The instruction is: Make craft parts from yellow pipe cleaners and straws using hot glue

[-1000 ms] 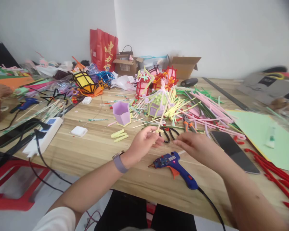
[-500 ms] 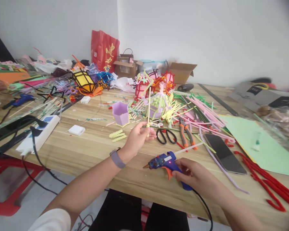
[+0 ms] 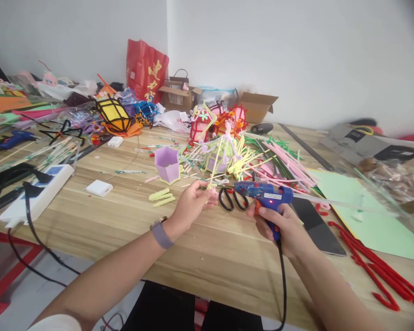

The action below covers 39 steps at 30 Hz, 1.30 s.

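My left hand (image 3: 193, 202) pinches a thin pale stick (image 3: 216, 161), which stands nearly upright; a small yellow and pink fuzzy bit shows at its lower end, partly hidden by the fingers. In my right hand (image 3: 286, 225) is a blue hot glue gun (image 3: 250, 189), held by its handle, with a clear glue stick out of the back. Its nozzle points left toward the stick's lower end, apart from it as far as I can see. Black-handled scissors (image 3: 227, 200) lie between the hands. Left of them are a purple hexagonal cup (image 3: 169, 166) and yellow-green fuzzy strips (image 3: 161, 196).
A pile of pipe cleaners (image 3: 286, 161) and small lanterns (image 3: 200, 129) spreads behind the hands. A phone (image 3: 319, 230), red pipe cleaners (image 3: 372, 264) and a green sheet (image 3: 376, 216) lie right. On the left sits a power strip (image 3: 51, 195) with black cords; the gun's cord (image 3: 282, 285) hangs over the table edge.
My right hand has lifted the glue gun off the low position and levelled it, nearer the stick's lower end. The stick in my left hand has tilted to the right. The view has shifted slightly.
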Available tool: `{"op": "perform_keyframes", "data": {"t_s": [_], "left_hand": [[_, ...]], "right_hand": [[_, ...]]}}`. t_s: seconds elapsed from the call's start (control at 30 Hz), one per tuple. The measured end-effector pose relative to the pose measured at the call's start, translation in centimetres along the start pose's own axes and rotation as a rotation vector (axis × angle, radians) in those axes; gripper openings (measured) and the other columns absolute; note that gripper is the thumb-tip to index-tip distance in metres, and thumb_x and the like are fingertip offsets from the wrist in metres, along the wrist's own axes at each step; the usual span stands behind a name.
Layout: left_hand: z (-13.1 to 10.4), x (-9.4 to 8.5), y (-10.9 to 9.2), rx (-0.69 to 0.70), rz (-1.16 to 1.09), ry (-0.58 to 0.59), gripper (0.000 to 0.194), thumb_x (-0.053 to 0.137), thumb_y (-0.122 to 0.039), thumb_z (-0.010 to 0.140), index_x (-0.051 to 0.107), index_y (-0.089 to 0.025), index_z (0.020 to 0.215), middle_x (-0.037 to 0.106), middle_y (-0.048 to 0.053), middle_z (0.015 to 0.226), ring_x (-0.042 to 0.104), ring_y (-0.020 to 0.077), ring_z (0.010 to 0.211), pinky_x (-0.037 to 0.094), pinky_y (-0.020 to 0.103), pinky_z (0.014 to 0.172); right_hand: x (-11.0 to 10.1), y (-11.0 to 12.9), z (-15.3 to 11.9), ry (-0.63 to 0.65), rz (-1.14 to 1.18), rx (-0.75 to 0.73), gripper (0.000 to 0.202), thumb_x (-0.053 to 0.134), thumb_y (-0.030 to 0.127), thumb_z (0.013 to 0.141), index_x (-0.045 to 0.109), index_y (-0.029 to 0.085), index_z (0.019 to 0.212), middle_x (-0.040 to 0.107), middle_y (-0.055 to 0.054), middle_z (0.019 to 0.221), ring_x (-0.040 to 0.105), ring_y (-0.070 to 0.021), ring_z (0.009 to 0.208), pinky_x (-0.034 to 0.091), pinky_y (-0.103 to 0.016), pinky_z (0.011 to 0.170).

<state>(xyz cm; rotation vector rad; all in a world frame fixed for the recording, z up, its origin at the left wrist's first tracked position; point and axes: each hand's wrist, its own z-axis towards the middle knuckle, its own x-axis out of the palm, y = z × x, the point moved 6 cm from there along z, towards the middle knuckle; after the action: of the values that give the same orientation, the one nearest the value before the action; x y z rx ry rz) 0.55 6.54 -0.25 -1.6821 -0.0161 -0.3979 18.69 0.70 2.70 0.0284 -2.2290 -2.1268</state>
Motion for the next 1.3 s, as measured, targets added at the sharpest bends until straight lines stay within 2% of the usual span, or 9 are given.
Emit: {"op": "perform_keyframes", "data": {"t_s": [0.23,0.43,0.63,0.77,0.93,1.0,1.17,1.3], "left_hand": [[-0.3,0.3,0.2,-0.038,0.067,-0.011,0.009,0.059,-0.021,0.087,0.056,-0.016,0.094,0.071,0.004,0.079,0.070,0.0139,0.074,0.058,0.027,0.070],[-0.4,0.5,0.3,-0.057,0.088,0.006,0.012,0.058,-0.018,0.088,0.055,-0.015,0.100,0.070,0.002,0.075,0.069,0.0109,0.068,0.058,0.024,0.067],[-0.3,0.5,0.5,-0.032,0.111,0.022,0.011,0.055,-0.016,0.090,0.057,-0.015,0.101,0.069,0.002,0.075,0.069,0.0108,0.070,0.058,0.023,0.067],[-0.3,0.6,0.5,-0.023,0.118,0.020,0.010,0.055,-0.015,0.090,0.058,-0.014,0.099,0.067,0.001,0.072,0.068,0.0111,0.070,0.058,0.022,0.065],[-0.4,0.7,0.5,-0.030,0.122,0.026,0.014,0.054,-0.013,0.090,0.057,-0.013,0.104,0.067,0.001,0.073,0.068,0.0107,0.069,0.058,0.023,0.066],[-0.5,0.9,0.6,-0.055,0.080,0.049,0.019,0.055,-0.011,0.089,0.055,-0.013,0.108,0.068,0.001,0.073,0.068,0.0111,0.068,0.058,0.023,0.067],[-1.8,2.6,1.4,-0.244,-0.089,0.215,0.027,0.060,-0.008,0.085,0.049,-0.013,0.109,0.070,0.002,0.072,0.071,0.0135,0.068,0.058,0.023,0.067],[-2.7,3.6,1.7,-0.311,-0.109,0.306,0.020,0.057,-0.008,0.087,0.049,-0.014,0.105,0.071,0.003,0.071,0.072,0.0139,0.065,0.056,0.020,0.060]], "right_hand": [[-0.2,-2.1,0.1,-0.098,-0.043,0.066,0.037,0.074,0.048,0.070,0.066,0.015,0.085,0.051,0.005,0.044,0.037,-0.0077,0.033,0.029,-0.023,0.035],[-0.7,-2.1,-0.3,-0.137,-0.087,0.077,0.045,0.074,0.054,0.068,0.066,0.014,0.087,0.048,0.005,0.039,0.039,-0.0086,0.032,0.031,-0.022,0.034],[-0.3,-1.8,-0.4,-0.142,-0.164,0.059,0.047,0.074,0.058,0.066,0.065,0.015,0.081,0.066,-0.004,0.062,0.043,-0.0065,0.033,0.036,-0.022,0.034],[-0.2,-1.8,-0.5,-0.137,-0.187,0.056,0.048,0.071,0.061,0.068,0.065,0.014,0.080,0.064,-0.002,0.056,0.042,-0.0067,0.033,0.037,-0.022,0.034],[-0.5,-1.8,-0.5,-0.167,-0.136,0.019,0.043,0.073,0.055,0.069,0.065,0.015,0.083,0.057,0.002,0.049,0.043,-0.0078,0.034,0.037,-0.022,0.034],[-0.7,-1.9,-0.5,-0.185,-0.089,-0.003,0.039,0.074,0.052,0.069,0.065,0.016,0.081,0.054,0.003,0.048,0.042,-0.0077,0.035,0.037,-0.022,0.035],[-0.9,-2.5,-0.3,-0.254,0.008,-0.073,0.033,0.082,0.042,0.063,0.066,0.018,0.080,0.065,-0.002,0.071,0.047,-0.0081,0.045,0.040,-0.023,0.042],[-0.4,-3.0,0.0,-0.237,0.024,-0.066,0.030,0.080,0.041,0.066,0.068,0.018,0.081,0.060,0.001,0.061,0.048,-0.0094,0.047,0.041,-0.024,0.044]]}}
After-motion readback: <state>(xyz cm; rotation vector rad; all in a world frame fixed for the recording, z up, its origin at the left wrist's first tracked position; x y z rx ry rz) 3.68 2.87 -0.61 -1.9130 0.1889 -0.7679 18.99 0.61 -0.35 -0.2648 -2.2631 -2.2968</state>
